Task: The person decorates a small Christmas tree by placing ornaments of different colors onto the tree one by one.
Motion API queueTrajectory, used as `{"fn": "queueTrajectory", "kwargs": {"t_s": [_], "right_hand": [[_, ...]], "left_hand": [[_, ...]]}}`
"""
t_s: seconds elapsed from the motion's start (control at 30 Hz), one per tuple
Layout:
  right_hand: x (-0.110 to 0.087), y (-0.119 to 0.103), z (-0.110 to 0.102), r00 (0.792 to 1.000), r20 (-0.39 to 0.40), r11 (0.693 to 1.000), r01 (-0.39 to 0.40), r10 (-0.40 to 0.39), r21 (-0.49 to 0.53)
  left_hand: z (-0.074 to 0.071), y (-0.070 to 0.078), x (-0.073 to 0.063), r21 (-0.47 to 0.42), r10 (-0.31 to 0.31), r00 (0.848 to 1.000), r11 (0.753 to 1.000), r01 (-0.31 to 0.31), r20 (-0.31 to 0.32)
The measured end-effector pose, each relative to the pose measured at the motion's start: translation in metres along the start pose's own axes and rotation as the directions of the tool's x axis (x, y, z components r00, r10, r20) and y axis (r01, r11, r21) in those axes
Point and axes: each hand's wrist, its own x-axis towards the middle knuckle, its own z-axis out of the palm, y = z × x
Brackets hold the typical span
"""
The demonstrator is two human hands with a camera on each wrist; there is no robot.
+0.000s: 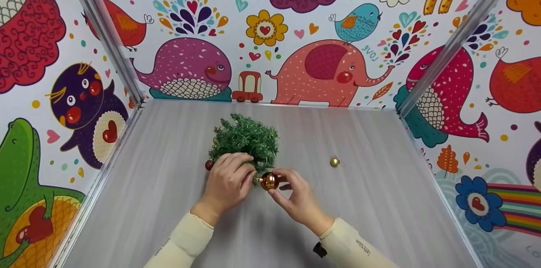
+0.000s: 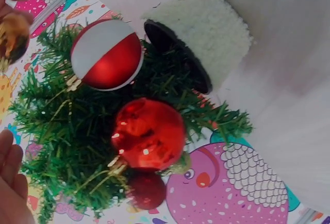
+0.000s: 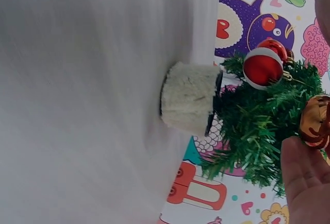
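Observation:
A small green artificial Christmas tree (image 1: 245,137) stands on the table in a white fuzzy pot (image 2: 206,33), which the branches hide in the head view. My left hand (image 1: 228,179) is at its near side, fingers bent over the branches, thumb and forefinger pinching at a twig. Just right of it, my right hand (image 1: 296,196) holds a shiny copper-gold bauble (image 1: 269,181) between thumb and fingers, its cap pointing at the left fingertips. A red-and-white bauble (image 2: 106,55), a glossy red bauble (image 2: 149,134) and a dark red bauble (image 2: 147,190) hang on the tree.
A small gold bauble (image 1: 334,162) with a thin loop lies on the grey table (image 1: 363,200), right of the tree. Cartoon-printed panels (image 1: 312,73) enclose the table at the back and both sides, with metal posts (image 1: 460,39) at the corners.

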Motion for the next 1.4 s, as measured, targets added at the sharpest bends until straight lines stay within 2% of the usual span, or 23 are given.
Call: {"fn": "queueTrajectory", "kwargs": {"t_s": [0.13, 0.33, 0.47, 0.6, 0.73, 0.93, 1.03, 1.13, 1.4], "right_hand": [[-0.004, 0.001, 0.004, 0.998, 0.040, 0.998, -0.051, 0.050, 0.033], [-0.010, 0.003, 0.007, 0.993, 0.063, 0.993, -0.105, 0.102, 0.056], [-0.007, 0.002, 0.007, 0.997, 0.045, 0.998, -0.056, 0.055, 0.017], [0.003, -0.002, 0.007, 0.999, -0.007, 0.999, 0.034, -0.034, -0.023], [0.014, -0.009, 0.008, 0.996, -0.028, 0.996, 0.083, -0.084, -0.035], [0.024, -0.014, 0.012, 0.991, -0.089, 0.994, 0.105, -0.101, 0.032], [0.027, -0.014, 0.012, 0.987, -0.132, 0.992, 0.104, -0.095, 0.068], [0.028, -0.013, 0.011, 0.987, -0.143, 0.993, 0.090, -0.078, 0.080], [0.031, -0.010, 0.008, 0.989, -0.119, 0.996, 0.089, -0.091, -0.023]], "left_hand": [[0.001, 0.003, 0.003, 0.004, 0.006, 0.999, 1.000, -0.006, 0.032], [0.004, 0.010, 0.001, 0.028, 0.027, 0.992, 0.999, -0.030, 0.126], [0.005, 0.012, 0.000, 0.028, 0.032, 0.990, 0.999, -0.036, 0.136], [0.006, 0.012, 0.000, 0.029, 0.033, 0.991, 0.999, -0.037, 0.128], [0.006, 0.013, 0.001, 0.044, 0.021, 0.991, 0.999, -0.027, 0.132], [0.005, 0.014, 0.004, 0.061, 0.001, 0.989, 0.998, -0.010, 0.150], [0.005, 0.013, 0.004, 0.060, -0.009, 0.988, 0.998, 0.000, 0.151], [0.005, 0.011, 0.002, 0.063, -0.017, 0.989, 0.998, 0.008, 0.146], [0.006, 0.009, 0.001, 0.102, -0.002, 0.986, 0.995, -0.016, 0.166]]}}
